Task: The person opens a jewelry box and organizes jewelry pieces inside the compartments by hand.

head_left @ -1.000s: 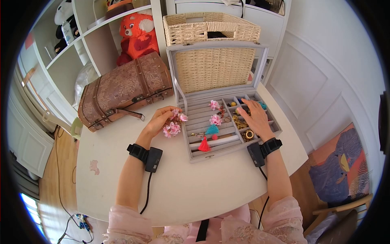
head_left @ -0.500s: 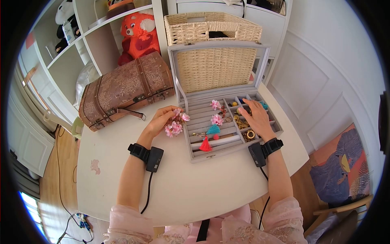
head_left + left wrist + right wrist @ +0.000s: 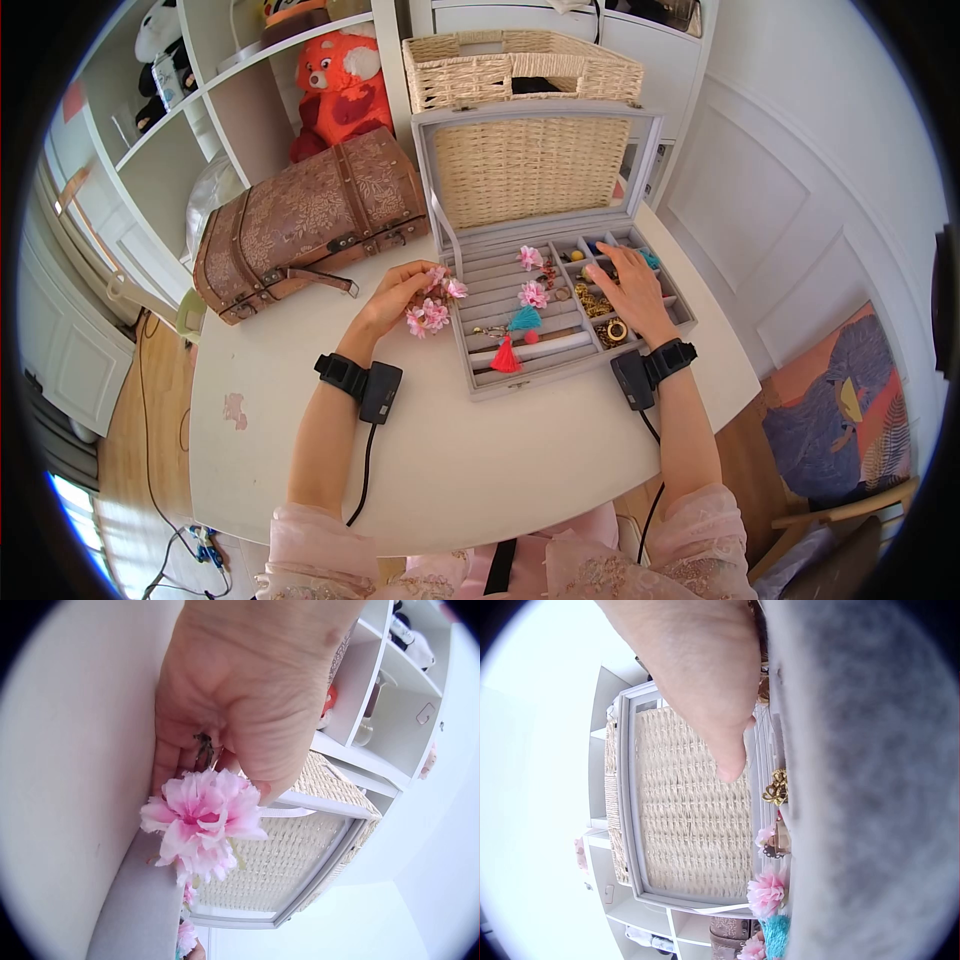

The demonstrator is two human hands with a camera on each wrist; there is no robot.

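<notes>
Beside the left end of a grey jewelry box [image 3: 540,376], my left hand [image 3: 393,298] holds a pink flower hair ornament [image 3: 430,318] by its back. In the left wrist view, a dark metal piece shows in the palm behind the ruffled blossom [image 3: 201,817]. My right hand [image 3: 634,292] lies over the box's small right-hand compartments, fingers extended, partly covering the gold jewelry [image 3: 590,299] there. Among the ridged rows sit two pink flowers [image 3: 533,294], a turquoise tassel [image 3: 523,318] and a red tassel [image 3: 504,356]. The framed clear lid [image 3: 641,165] stands raised.
A brown patterned trunk [image 3: 310,215] stands on the white table [image 3: 480,470] at the back left. A woven basket [image 3: 450,82] sits behind the raised lid. White shelves with a red plush toy [image 3: 340,90] rise at the back. Black cables run from both wristbands.
</notes>
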